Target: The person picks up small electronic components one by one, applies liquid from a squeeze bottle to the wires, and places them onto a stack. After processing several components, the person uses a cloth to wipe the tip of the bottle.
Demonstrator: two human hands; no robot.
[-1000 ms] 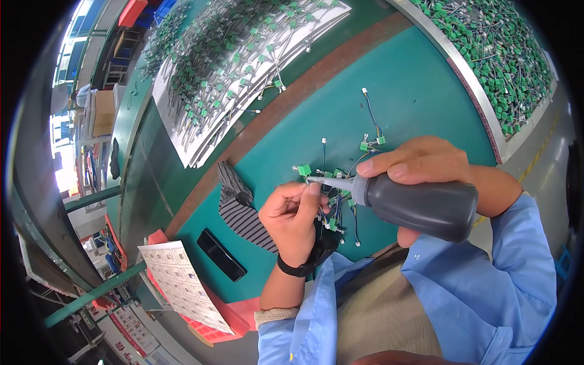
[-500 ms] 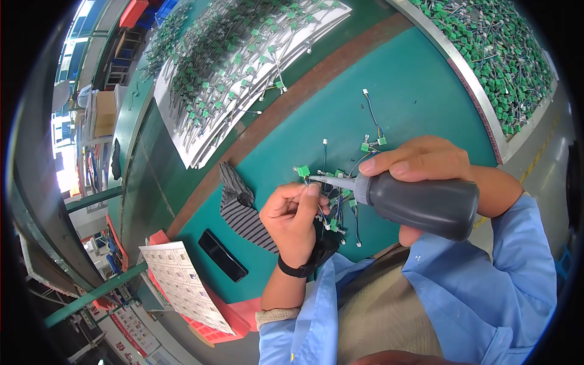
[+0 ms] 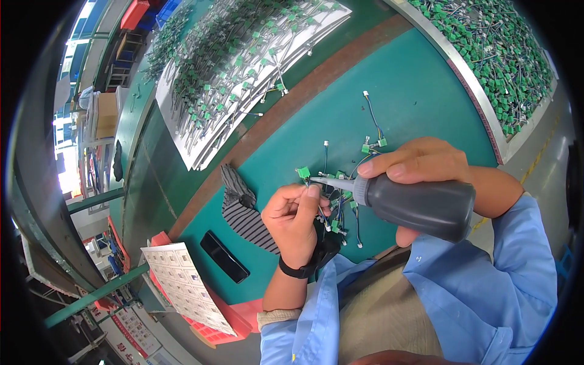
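Between thumb and fingers my left hand (image 3: 293, 213) pinches a short wired connector (image 3: 303, 173), its green block poking up past the fingertips. My right hand (image 3: 420, 161) is wrapped round a dark grey squeeze bottle (image 3: 420, 205) tipped on its side. The bottle's pale nozzle (image 3: 331, 181) points left, and its tip is at the wires just below the green block; whether it touches them I cannot tell. Under and beside my hands lies a loose group of similar wired connectors (image 3: 354, 210), partly hidden. Another wired connector (image 3: 374, 118) lies farther off on the green mat (image 3: 292, 134).
At the back left, white sheets (image 3: 194, 159) bear a heap of wired connectors. A metal-edged tray (image 3: 450, 48) full of green connectors stands at the back right. A striped cloth (image 3: 246, 213), a black phone (image 3: 224, 257) and a printed sheet (image 3: 185, 286) over a red bin lie left.
Almost nothing differs. The bottle in my right hand has shifted very slightly left, while my left hand keeps its pinch on the wired connector.
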